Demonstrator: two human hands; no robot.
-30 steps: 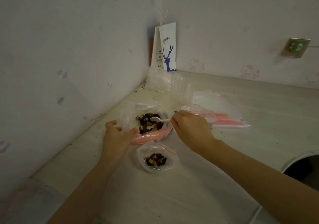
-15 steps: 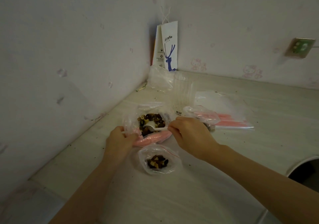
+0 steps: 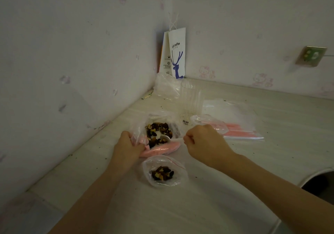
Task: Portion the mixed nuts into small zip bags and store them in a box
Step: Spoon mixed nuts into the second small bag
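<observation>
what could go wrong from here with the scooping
1. The small zip bag lies slumped with neither hand holding it, so nuts off the white spoon may miss its mouth.
2. The left hand grips only one edge of the big nut bag; digging by the right hand could tip it and spill.

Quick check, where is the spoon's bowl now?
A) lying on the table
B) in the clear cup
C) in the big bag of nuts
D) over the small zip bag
C: the right hand holds the white spoon with its bowl among the nuts in the big bag.
</observation>
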